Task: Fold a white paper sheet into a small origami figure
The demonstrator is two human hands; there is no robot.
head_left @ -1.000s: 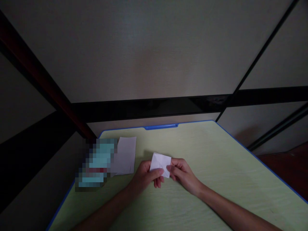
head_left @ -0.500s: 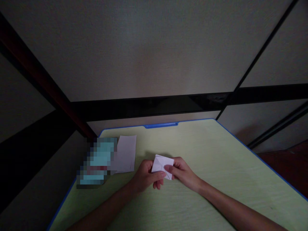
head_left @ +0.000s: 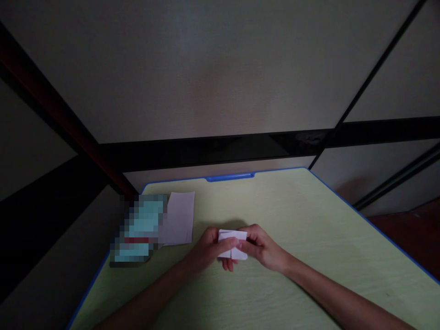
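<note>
A small folded white paper (head_left: 232, 242) is held just above the pale green table (head_left: 309, 238), near its middle. My left hand (head_left: 209, 250) pinches the paper's left side with the thumb on top. My right hand (head_left: 263, 247) grips its right side, fingers curled round the edge. Both hands meet over the paper, and their fingers hide its lower part. The room is dim.
A flat white sheet (head_left: 178, 217) lies on the table left of my hands. Beside it at the table's left edge sits a blurred teal object (head_left: 139, 229). The table has a blue rim (head_left: 230, 177) with a handle at the far side. Walls stand behind.
The paper has been turned and flattened between my hands, from tilted with a corner up to lying level and narrower. Both hands have drawn slightly closer together.
</note>
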